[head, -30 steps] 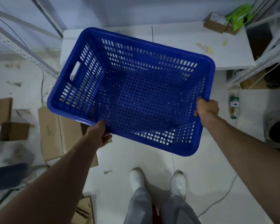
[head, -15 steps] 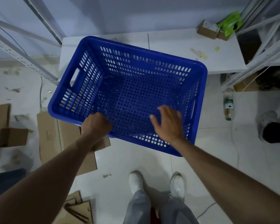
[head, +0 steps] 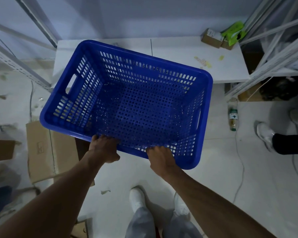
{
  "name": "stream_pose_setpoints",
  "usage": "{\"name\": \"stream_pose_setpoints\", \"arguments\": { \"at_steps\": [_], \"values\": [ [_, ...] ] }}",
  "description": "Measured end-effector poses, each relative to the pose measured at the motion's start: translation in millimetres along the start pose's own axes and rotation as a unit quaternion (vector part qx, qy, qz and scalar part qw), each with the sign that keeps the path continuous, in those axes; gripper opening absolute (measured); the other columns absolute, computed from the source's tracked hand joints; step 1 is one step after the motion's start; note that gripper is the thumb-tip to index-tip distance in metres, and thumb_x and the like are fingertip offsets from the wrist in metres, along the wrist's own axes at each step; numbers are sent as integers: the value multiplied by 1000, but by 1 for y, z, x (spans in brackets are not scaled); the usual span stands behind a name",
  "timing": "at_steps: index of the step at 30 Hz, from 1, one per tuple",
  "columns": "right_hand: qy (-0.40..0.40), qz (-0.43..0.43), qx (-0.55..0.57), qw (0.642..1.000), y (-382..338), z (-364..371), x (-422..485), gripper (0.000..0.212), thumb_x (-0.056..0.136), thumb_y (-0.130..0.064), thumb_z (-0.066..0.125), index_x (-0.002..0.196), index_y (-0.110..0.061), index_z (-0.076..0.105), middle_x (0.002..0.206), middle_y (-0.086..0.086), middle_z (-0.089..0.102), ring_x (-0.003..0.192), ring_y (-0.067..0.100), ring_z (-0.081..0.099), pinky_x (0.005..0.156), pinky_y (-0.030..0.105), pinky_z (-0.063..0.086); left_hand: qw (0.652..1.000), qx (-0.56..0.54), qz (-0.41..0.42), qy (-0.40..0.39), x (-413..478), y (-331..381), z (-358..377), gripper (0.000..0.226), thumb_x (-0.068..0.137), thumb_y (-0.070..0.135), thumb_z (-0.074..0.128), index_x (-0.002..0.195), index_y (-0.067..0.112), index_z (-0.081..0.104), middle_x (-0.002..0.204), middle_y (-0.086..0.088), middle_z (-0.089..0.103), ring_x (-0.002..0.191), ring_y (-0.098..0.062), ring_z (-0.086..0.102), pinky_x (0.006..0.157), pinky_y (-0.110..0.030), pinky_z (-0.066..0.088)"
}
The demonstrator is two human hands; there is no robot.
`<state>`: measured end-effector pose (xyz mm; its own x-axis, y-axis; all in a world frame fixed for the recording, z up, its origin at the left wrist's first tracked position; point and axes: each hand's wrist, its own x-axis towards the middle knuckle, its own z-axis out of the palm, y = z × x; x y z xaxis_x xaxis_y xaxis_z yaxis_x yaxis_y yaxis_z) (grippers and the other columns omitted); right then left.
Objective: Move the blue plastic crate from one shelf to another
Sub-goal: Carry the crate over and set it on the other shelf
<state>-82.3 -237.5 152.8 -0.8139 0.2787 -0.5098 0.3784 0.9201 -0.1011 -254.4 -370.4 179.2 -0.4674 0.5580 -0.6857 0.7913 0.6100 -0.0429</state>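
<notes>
I have the blue perforated plastic crate (head: 141, 103) in the air in front of me, empty, with its far long rim over the front edge of the low white shelf board (head: 187, 48) and its near part out over the floor. Both of my hands are now on the near long rim. My left hand (head: 102, 149) is closed over that rim towards its left part, fingers hooked inside. My right hand (head: 159, 158) is clamped on the same rim further right, fingers curled over the top. A second ago my right hand was round on the short right end of the crate; half a second ago it was open and crossing over the inside; now it has settled beside the left on the side nearest me.

I judge that this regrip is meant for pushing: with both hands behind the crate I can slide it forward and away from me onto the white shelf board, instead of carrying it sideways. The crate is tilted, its far left corner higher than the near right one, so it should be levelled first.

At the shelf board's far right corner lie small brown cardboard boxes (head: 212, 37) and a green packet (head: 233, 32), well apart from the crate.
</notes>
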Motion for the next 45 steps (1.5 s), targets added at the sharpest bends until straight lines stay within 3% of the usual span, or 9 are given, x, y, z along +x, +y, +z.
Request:
{"name": "stream_pose_setpoints", "arguments": {
  "at_steps": [2,3,7,12,18,28,36,40,45],
  "values": [
    [18,-12,-8,1000,3,4,2,31,49,-5,95,67,-15,72,56,6,69,49,24,67,47,32,54,1000,-13,-3,-2,4,1,2,57,83,45,58,139,45,49,140,17,53,138,-18,40,115,-44,25],
    [24,-13,-7,1000,5,5,4,30,50,-1,93,65,-14,71,54,7,67,47,26,66,45,32,53,1000,-18,-6,-9,6,1,3,54,84,47,57,137,45,51,137,16,54,136,-18,42,113,-44,26],
    [36,-16,-10,999,30,-6,13,24,80,10,59,87,-11,66,83,13,74,77,35,70,60,36,41,998,-49,-23,-11,14,15,-4,49,82,43,55,130,44,56,130,13,58,128,-21,48,107,-43,33],
    [38,26,-61,997,83,-24,29,25,87,8,51,95,-11,66,91,11,72,82,31,68,61,33,39,994,-107,-14,26,23,45,-12,45,82,38,55,127,37,56,123,8,63,119,-22,54,103,-42,34],
    [27,71,-61,995,107,-31,34,10,91,-8,64,98,-13,70,97,8,73,88,28,69,63,31,40,988,-131,-31,78,25,46,-5,41,83,39,55,123,32,58,116,4,66,113,-23,58,100,-41,38],
    [39,61,-67,995,101,-22,48,30,89,10,55,99,-13,72,91,7,72,84,27,67,64,32,41,988,-91,-84,87,31,10,7,35,87,51,54,114,30,63,105,1,68,103,-26,63,96,-48,45],
    [32,50,-81,995,100,-9,54,35,87,10,56,106,-14,74,92,7,73,82,25,67,62,31,39,988,-81,-111,71,37,0,16,26,88,41,55,107,27,66,85,3,55,96,-26,62,93,-49,46],
    [19,52,-65,996,100,-13,57,29,87,-1,63,108,-17,75,93,6,74,82,25,67,62,31,41,985,-94,-127,75,36,5,12,19,88,36,54,101,28,65,84,4,55,93,-24,59,96,-48,40],
    [-11,73,-25,997,98,-20,61,15,80,-20,61,91,-19,70,84,3,70,71,25,59,63,31,42,978,-105,-163,72,40,10,11,16,78,30,55,90,26,65,78,5,58,84,-20,52,97,-47,36]
  ]
}}
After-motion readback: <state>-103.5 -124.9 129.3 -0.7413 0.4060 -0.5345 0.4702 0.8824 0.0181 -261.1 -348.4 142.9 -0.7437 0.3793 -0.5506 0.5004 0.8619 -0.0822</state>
